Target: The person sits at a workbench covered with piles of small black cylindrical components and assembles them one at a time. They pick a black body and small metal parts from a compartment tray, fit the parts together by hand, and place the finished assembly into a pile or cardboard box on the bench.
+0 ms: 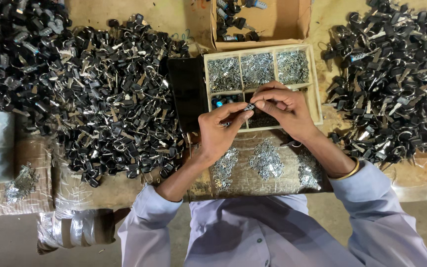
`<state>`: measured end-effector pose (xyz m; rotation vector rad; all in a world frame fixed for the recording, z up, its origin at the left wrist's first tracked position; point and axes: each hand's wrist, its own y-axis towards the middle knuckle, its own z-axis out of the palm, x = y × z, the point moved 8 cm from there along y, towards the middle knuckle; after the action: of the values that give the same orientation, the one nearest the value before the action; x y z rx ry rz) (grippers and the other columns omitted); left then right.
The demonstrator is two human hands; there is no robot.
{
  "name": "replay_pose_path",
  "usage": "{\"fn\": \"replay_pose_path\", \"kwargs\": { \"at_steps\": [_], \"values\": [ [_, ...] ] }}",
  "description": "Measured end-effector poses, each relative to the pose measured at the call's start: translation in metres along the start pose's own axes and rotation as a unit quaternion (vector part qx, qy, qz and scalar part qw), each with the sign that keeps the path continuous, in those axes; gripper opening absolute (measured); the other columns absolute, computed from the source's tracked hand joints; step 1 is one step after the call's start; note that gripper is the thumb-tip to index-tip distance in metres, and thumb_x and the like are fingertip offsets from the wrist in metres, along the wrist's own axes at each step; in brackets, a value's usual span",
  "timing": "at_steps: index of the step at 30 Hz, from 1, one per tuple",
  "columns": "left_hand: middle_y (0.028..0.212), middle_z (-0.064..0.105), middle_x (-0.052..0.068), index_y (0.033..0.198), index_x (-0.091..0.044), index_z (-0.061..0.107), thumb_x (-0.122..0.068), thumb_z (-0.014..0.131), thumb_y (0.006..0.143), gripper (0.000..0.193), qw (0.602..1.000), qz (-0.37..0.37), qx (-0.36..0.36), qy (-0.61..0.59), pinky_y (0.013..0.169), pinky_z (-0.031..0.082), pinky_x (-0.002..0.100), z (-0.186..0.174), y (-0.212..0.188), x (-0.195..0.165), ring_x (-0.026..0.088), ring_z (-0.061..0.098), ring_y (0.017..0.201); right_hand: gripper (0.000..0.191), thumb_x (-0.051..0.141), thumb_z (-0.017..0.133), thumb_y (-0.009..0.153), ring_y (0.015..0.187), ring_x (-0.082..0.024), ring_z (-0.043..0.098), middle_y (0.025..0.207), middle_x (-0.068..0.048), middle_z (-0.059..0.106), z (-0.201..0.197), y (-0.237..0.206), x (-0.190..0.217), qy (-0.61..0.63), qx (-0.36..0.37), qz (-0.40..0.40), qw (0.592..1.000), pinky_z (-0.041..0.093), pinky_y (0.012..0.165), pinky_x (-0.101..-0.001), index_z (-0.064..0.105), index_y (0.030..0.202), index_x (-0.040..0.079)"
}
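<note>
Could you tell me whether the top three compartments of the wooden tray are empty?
No, all three top compartments of the wooden tray hold heaps of small silvery metal parts.

Pale lilac long-sleeved shirt (253,232), gold bangle (348,172) on the right wrist.

Key heaps (109,94), upper left and right (396,79): glossy black plastic heads, shiny metal blades. Compartment tray (316,89), centre: pale bare wood, matt. Small parts inside (258,69): bright metal. Box (302,20), top: matt brown cardboard. Sleeves (371,198): smooth pale cloth.
</note>
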<state>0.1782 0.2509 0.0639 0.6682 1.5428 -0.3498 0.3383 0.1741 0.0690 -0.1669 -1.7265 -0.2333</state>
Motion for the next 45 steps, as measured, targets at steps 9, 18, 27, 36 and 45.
{"fn": "replay_pose_path", "kwargs": {
  "at_steps": [9,18,27,36,45],
  "values": [
    [0.101,0.08,0.011,0.111,0.0,0.076,-0.006,0.081,0.091,0.022,1.0,-0.009,0.002,-0.006,0.075,0.065,0.024,0.001,0.0,0.001,0.012,0.078,0.087,0.018,-0.003,0.072,0.099,0.103,-0.011,0.065,0.121,-0.005,0.066,0.002,-0.004,0.027,-0.103,0.015,-0.153,0.983,0.052,0.082,-0.0241,0.073,0.117,0.003],
    [0.1,0.08,0.011,0.111,0.0,0.076,-0.005,0.081,0.09,0.022,1.0,0.016,0.008,0.005,0.075,0.064,0.023,0.003,-0.001,-0.003,0.012,0.078,0.088,0.015,-0.003,0.068,0.1,0.102,-0.005,0.059,0.12,-0.002,0.063,0.001,-0.001,0.01,0.036,0.035,-0.02,0.999,0.047,0.079,-0.0205,0.073,0.113,0.004],
    [0.1,0.08,0.009,0.111,-0.002,0.077,-0.004,0.081,0.09,0.022,1.0,0.012,-0.002,0.0,0.074,0.065,0.023,0.003,-0.001,0.006,0.014,0.079,0.088,0.021,-0.007,0.074,0.092,0.075,-0.002,0.043,0.115,-0.001,0.065,0.001,0.0,0.014,-0.07,0.027,-0.013,0.997,0.03,0.059,-0.0181,0.077,0.109,0.006],
    [0.109,0.079,0.012,0.113,-0.002,0.076,-0.001,0.08,0.091,0.023,1.0,0.013,0.001,-0.013,0.087,0.065,0.027,0.002,0.0,0.005,0.017,0.078,0.099,0.018,0.019,0.089,0.072,0.092,-0.031,0.058,0.091,-0.005,0.064,0.002,0.0,0.025,-0.51,0.03,-0.109,0.853,0.04,0.081,-0.0473,0.08,0.088,0.014],
    [0.106,0.08,0.011,0.111,-0.002,0.076,-0.002,0.08,0.09,0.021,1.0,-0.007,0.013,-0.018,0.083,0.065,0.025,0.002,0.001,0.0,0.015,0.078,0.095,0.016,0.015,0.082,0.091,0.101,-0.025,0.057,0.106,-0.002,0.07,-0.021,-0.001,0.032,-0.419,-0.029,-0.112,0.9,0.038,0.086,-0.0407,0.079,0.106,0.015]
  ]
}}
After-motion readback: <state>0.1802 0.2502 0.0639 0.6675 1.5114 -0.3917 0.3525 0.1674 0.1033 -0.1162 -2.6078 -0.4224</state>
